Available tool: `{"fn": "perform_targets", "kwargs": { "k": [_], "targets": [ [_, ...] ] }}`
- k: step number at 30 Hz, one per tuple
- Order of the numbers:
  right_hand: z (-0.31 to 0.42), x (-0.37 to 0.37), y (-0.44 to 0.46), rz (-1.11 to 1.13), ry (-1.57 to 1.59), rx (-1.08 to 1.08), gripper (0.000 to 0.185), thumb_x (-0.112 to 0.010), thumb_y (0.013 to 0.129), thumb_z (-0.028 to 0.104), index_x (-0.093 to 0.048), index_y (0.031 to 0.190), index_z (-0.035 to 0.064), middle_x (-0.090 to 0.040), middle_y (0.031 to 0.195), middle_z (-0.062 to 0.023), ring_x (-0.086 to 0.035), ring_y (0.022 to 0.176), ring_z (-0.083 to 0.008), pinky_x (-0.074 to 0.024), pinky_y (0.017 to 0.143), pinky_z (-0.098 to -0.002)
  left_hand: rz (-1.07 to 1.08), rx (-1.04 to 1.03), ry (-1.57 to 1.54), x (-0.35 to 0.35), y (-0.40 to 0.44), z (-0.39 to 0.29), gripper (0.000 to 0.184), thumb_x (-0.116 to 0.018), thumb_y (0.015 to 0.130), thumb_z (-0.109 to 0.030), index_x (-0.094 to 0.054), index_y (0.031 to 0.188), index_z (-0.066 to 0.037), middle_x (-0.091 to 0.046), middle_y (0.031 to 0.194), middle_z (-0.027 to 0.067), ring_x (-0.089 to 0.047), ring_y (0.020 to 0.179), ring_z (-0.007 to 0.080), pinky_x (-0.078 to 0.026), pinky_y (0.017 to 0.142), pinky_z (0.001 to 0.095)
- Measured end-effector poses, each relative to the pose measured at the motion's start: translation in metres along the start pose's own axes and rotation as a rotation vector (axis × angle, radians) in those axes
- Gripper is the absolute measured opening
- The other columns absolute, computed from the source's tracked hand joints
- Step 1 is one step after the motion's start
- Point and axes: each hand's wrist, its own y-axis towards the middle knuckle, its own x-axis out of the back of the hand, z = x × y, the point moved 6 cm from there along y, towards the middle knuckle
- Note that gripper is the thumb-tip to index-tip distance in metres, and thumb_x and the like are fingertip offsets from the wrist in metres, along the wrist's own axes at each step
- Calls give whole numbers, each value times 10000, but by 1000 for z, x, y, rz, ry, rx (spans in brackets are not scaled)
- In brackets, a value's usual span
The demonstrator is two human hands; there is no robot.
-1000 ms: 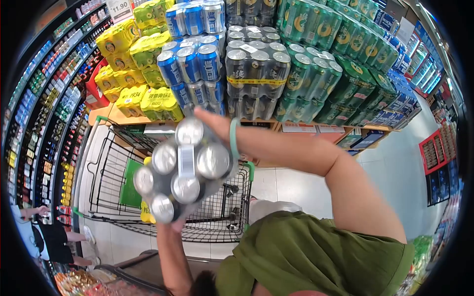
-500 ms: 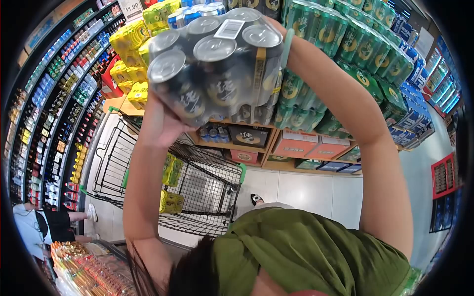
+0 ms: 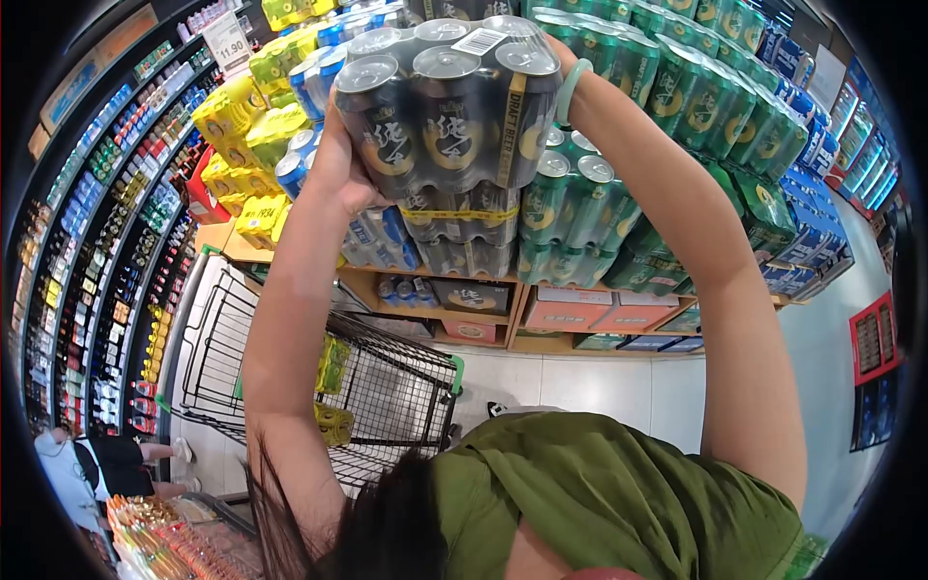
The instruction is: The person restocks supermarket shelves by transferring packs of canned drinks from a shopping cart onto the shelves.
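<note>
Black can pack [image 3: 449, 130]: top centre of the frame, before the grey cans [image 3: 464, 232] — we cannot tell whether the two touch.
Left hand [image 3: 346, 169]: we grasp the pack's left side with it.
Right hand [image 3: 562, 60]: we grip the right side, fingers mostly hidden behind; a pale green bangle [image 3: 561, 104] circles the wrist.
Cart [image 3: 387, 387]: lower left of centre — yellow packs [image 3: 333, 365] lie inside.
Green cans [image 3: 580, 208]: right of the black pack, reaching the upper right.
Price sign [image 3: 227, 43]: upper left, reading 11.90.
</note>
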Motion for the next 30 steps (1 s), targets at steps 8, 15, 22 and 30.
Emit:
{"fn": "perform_targets", "kwargs": {
  "k": [8, 15, 22, 30],
  "targets": [
    [-11, 30, 20, -150, -135, -63, 567, -224, 928, 472, -573, 1210, 126, -613, 1208, -129, -583, 1060, -381, -314, 894, -717, -18, -17, 18, 5, 29, -4, 876, -257, 813, -805, -450, 1366, -153, -476, 1371, 127, -439, 1264, 352, -307, 997, 638],
    [-12, 16, 9, -37, -2, -71, 391, -360, 992, 252, -549, 1219, -5, -639, 1142, -149, -673, 943, -220, -581, 798, -351, 1, 44, 30, 19, 46, -2, 906, -264, 786, -831, -449, 1369, -163, -464, 1380, 137, -427, 1264, 361, -262, 973, 687],
    [-16, 23, 13, -178, -38, -134, 464, -331, 991, 355, -558, 1222, 22, -635, 1160, -140, -665, 961, -232, -564, 818, -389, 32, 83, 2, 28, 61, 1, 911, -253, 778, -841, -455, 1366, -175, -455, 1387, 134, -409, 1273, 368, -221, 959, 717],
    [-6, -14, -33, -418, -85, -209, 640, -238, 956, 577, -556, 1259, 111, -601, 1233, -115, -598, 1081, -282, -459, 925, -488, -54, 114, 12, 22, 58, 2, 874, -343, 763, -820, -517, 1314, -163, -474, 1365, 135, -383, 1269, 352, -210, 969, 676]
  ]
}}
